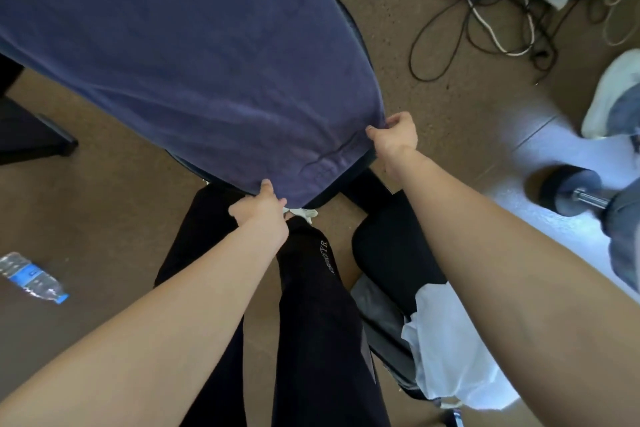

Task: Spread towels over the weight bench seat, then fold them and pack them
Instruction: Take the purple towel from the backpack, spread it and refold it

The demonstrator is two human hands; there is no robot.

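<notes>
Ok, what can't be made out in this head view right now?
All in the head view:
Weight bench seat: nearly all under the blue towel; only a dark edge shows.
Towel's far end: cut off by the frame's top and left edges.
Fingertips of the left hand and right hand: curled into the towel's near edge.
Dumbbell: blurred, its far end behind a grey shape at the right edge.
Water bottle label: too blurred to read.

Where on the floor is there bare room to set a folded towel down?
Bare floor lies left, between the towel and the water bottle, and right of the towel, below the cables. Crowded: cables at top right, dumbbell and shoe at right, white bag at bottom right.
</notes>
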